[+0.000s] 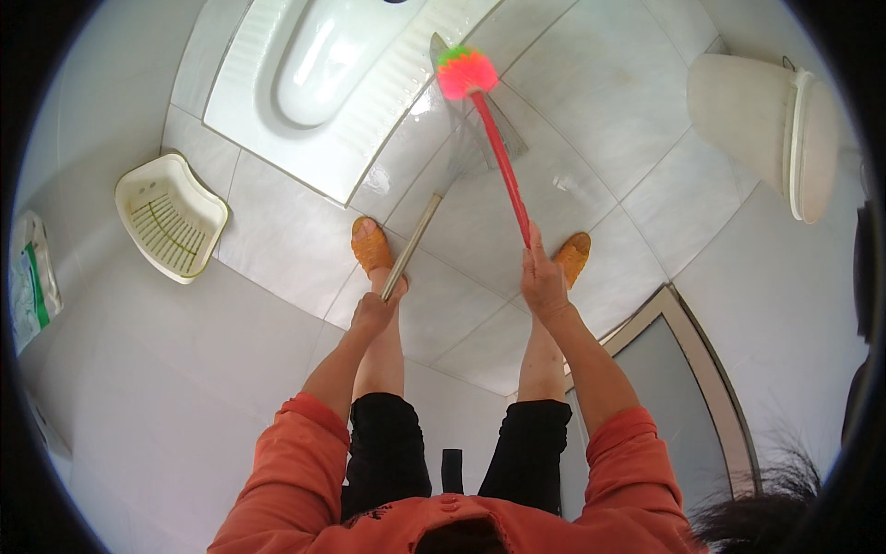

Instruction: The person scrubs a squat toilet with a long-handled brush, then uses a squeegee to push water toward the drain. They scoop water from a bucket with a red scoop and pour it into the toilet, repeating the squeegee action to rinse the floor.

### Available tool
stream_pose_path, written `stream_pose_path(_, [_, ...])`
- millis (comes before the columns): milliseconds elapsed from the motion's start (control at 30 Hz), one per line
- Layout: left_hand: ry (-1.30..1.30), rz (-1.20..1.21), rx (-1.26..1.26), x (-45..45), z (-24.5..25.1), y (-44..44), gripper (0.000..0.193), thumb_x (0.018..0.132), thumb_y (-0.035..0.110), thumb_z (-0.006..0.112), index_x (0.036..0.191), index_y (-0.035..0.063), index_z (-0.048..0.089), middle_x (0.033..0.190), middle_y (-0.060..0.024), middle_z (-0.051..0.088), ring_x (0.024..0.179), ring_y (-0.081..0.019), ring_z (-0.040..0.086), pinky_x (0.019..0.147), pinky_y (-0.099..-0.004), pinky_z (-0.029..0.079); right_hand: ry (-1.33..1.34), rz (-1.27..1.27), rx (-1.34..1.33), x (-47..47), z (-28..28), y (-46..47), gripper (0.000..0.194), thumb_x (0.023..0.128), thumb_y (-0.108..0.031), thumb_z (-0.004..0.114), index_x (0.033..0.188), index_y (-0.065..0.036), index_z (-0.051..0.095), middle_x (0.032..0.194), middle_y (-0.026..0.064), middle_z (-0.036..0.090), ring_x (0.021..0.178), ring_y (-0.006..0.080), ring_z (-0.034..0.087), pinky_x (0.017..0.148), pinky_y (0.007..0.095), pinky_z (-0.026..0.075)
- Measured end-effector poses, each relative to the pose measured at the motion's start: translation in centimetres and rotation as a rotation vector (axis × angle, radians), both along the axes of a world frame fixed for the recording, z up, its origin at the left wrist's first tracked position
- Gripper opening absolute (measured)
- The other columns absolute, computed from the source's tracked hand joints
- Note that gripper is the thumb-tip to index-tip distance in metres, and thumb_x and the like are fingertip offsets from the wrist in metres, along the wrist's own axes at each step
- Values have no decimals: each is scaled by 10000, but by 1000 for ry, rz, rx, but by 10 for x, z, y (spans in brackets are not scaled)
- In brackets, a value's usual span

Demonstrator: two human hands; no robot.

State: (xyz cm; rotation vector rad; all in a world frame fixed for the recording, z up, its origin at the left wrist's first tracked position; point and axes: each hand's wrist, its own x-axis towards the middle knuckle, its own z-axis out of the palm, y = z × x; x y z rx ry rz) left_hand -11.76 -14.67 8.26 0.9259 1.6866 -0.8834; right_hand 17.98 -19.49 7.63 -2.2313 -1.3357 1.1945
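My right hand grips the red handle of a toilet brush. Its round head of pink, orange and green bristles is held up near the edge of a white ceramic squat toilet. In my left hand is the metal pole of a long-handled floor tool. The pole slants towards a wide, thin greyish head, perhaps a squeegee. That head lies on the floor tiles, partly hidden behind the brush. Wet patches shine on the tiles beside the toilet.
A cream plastic corner basket with a slatted bottom is at the left wall. At the right is a whitish lidded bin. A framed door stands lower right. A plastic package is at the far left. My feet wear orange slippers.
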Motion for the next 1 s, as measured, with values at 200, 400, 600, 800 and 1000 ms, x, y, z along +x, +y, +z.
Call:
stream_pose_path(200, [-4, -2, -55, 0, -4, 1, 695, 739, 553, 547, 918, -119, 546, 854, -261, 597, 768, -341, 619, 585, -416, 498, -217, 279, -186, 14, -16, 79, 644, 782, -67, 508, 1341, -112, 191, 633, 118, 578, 546, 273, 566, 515, 365, 460])
stream_pose_path(400, [-1, -16, -23, -2, -1, -1, 680, 740, 543, 550, 893, -120, 560, 846, -270, 598, 790, -352, 616, 584, -421, 496, -173, 270, -352, 9, -7, 77, 627, 797, -59, 465, 1347, -123, 171, 682, 128, 586, 616, 299, 581, 557, 381, 460])
stream_pose_path(600, [-11, 4, -43, 3, 1, 3, 674, 738, 543, 548, 875, -116, 572, 840, -274, 599, 804, -354, 613, 635, -421, 488, -54, 154, -151, 14, -9, 21, 669, 793, -53, 470, 1361, -123, 124, 763, 117, 592, 658, 309, 581, 587, 384, 458])
stream_pose_path(800, [19, -54, -15, -3, -6, -1, 682, 739, 551, 542, 874, -116, 569, 843, -275, 598, 775, -362, 616, 627, -419, 495, -104, 167, -290, -4, -16, 111, 646, 792, -65, 455, 1350, -144, 138, 697, 190, 572, 675, 345, 575, 612, 439, 452])
stream_pose_path(1000, [38, -41, 2, -2, -2, -2, 664, 751, 529, 541, 870, -125, 563, 841, -278, 597, 806, -359, 613, 659, -413, 485, -115, 182, -296, 20, -2, -22, 621, 805, -48, 449, 1353, -116, 163, 752, 124, 584, 702, 279, 581, 632, 366, 461])
